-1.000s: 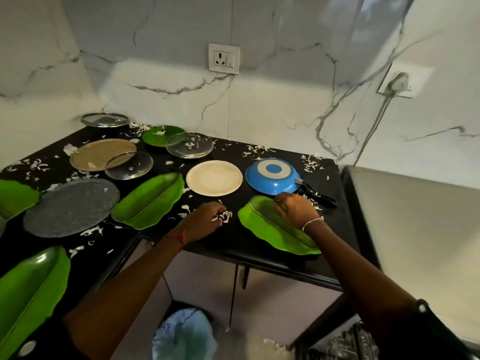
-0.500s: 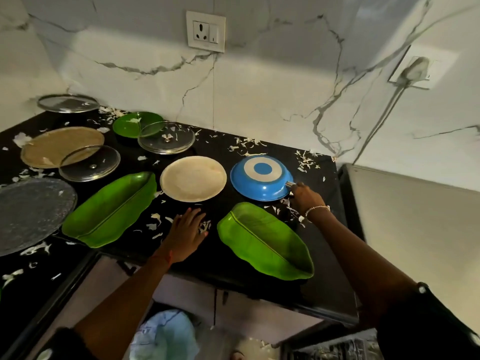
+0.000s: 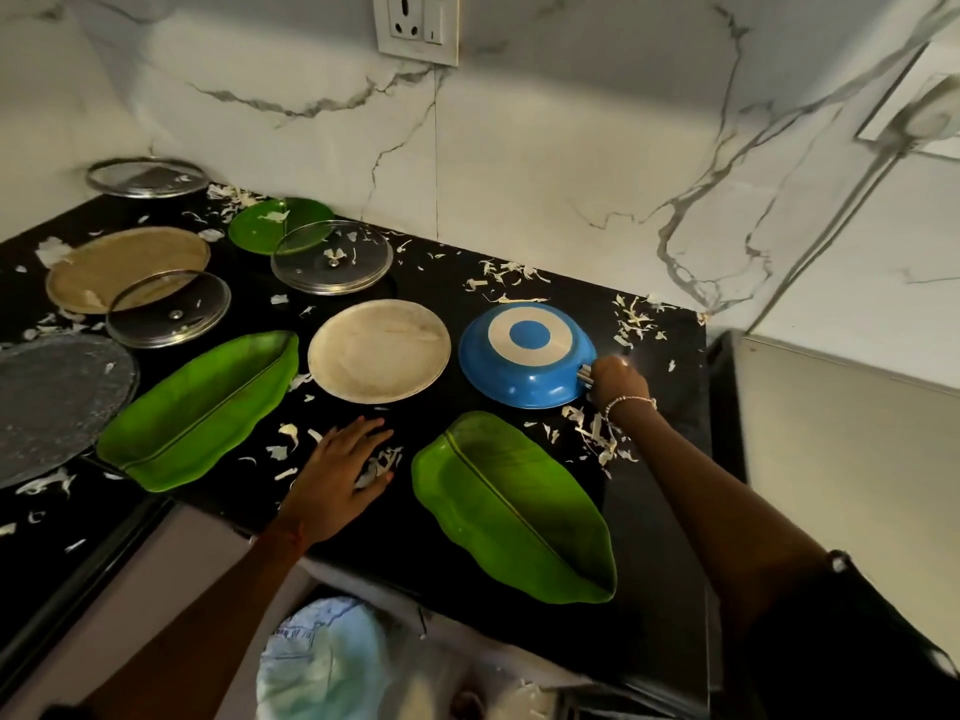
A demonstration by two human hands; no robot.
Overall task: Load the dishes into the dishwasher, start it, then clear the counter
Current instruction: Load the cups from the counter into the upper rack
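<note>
- By the fingers of the right hand (image 3: 615,379), the pan (image 3: 524,356) is blue, its base a cream ring around a blue disc.
- Just right of the left hand (image 3: 337,475) fingers, the leaf-shaped dish (image 3: 514,506) is bright green with a darker midrib line.
- Beyond the left fingertips, the plate (image 3: 379,350) is plain cream.
- Under the fingers, the counter (image 3: 441,288) is black, flecked with white shreds (image 3: 597,439).

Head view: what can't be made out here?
All in the head view:
- Blue pan handle: covered by the right hand gripping it.
- Grey plate: cut off by the left edge.
- Wall plug: cut by the right edge.
- Pale object below the counter: blurred, unidentifiable.
- Counter under the left hand: hidden by its palm.
</note>
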